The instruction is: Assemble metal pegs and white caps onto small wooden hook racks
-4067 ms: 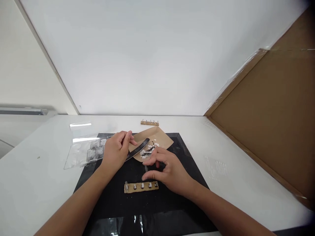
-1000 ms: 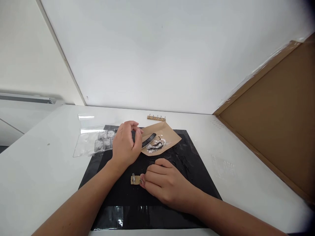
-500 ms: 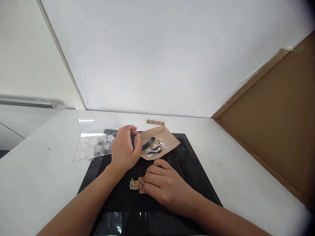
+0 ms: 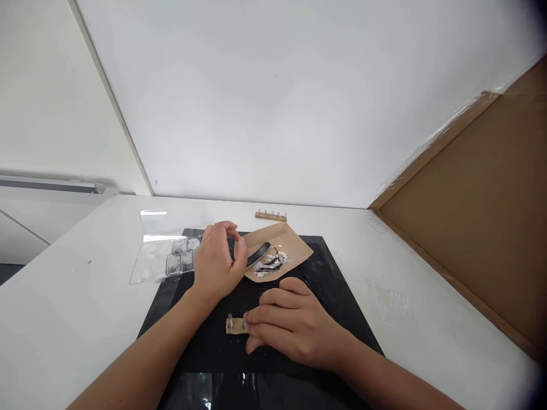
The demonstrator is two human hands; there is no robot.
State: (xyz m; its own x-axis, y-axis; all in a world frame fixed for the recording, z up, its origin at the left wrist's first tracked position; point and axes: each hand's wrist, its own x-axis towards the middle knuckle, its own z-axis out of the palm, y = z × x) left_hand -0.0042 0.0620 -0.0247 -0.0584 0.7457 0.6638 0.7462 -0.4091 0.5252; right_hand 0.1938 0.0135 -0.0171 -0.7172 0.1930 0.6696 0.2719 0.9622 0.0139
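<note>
Over the left edge of a brown paper tray (image 4: 298,245), my left hand (image 4: 220,256) has its thumb and index finger curled close together; whatever lies between them is too small to make out. A dark curved piece (image 4: 258,254) and a pile of small white bits (image 4: 277,259) rest in the tray. My right hand (image 4: 286,322) is at the right end of a small tan strip (image 4: 235,326) with upright clear pegs, its fingertips on or just above the strip. The strip lies on a black mat (image 4: 231,359).
A clear compartment box (image 4: 147,262) with an open lid stands left of my left hand. Behind the paper tray is another pegged strip (image 4: 270,216). A cardboard panel (image 4: 470,216) rises at the right, and a white wall (image 4: 273,114) at the back.
My right hand's fingers have shifted slightly right and spread a little, uncovering more of the small strip. My left hand has barely moved, still curled at the tray's edge.
</note>
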